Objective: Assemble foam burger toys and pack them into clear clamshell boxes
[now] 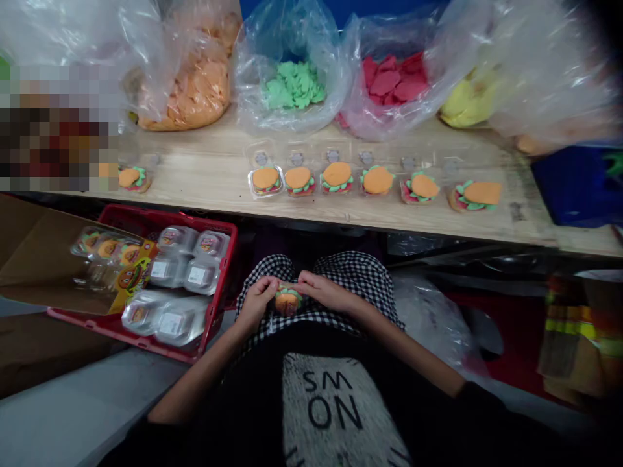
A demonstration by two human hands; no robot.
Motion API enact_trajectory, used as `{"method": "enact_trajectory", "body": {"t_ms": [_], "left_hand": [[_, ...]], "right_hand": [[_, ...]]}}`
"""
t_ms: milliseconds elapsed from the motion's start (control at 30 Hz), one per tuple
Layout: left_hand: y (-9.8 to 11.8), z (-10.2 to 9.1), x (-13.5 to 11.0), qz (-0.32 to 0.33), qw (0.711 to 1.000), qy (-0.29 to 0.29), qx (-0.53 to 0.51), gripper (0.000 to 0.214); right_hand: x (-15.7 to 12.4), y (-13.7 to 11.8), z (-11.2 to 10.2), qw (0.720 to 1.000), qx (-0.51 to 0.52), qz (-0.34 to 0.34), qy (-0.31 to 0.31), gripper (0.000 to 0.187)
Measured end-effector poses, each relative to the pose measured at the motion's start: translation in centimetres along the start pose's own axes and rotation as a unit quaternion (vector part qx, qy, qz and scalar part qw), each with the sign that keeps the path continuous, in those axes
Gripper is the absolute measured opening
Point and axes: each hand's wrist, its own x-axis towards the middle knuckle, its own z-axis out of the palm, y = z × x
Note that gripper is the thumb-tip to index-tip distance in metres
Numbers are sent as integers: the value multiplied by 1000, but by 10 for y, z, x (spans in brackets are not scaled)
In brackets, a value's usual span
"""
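Though lap-high, burger [288,301] between fingers [265,284].

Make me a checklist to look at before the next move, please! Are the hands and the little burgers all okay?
1. Left hand on the held burger: ok, its fingers are at the edge.
2. Right hand gripping it too: cannot tell; the fingertips meet it, but the grip is too small to make out.
3. Six burgers lined up on the table: ok.
4. Clear lids behind those six shut: not ok, they stand open.
5. Green pieces easy to see: ok, in an open plastic bag.
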Motion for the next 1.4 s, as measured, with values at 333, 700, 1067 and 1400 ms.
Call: {"method": "enact_trajectory", "body": {"t_ms": [333,700,1067,1400], "left_hand": [[18,9,24,-41,992,-46,-114,40],[41,35,39,-138,971,-15,-194,34],[58,66,46,-101,974,0,-205,39],[100,111,49,-118,972,-61,-195,30]], "right_hand": [[17,9,-7,964,242,59,95,39],[18,6,-13,897,388,70,201,38],[-14,2,-28,914,321,46,245,34],[-66,3,-93,851,235,7,469,31]]}}
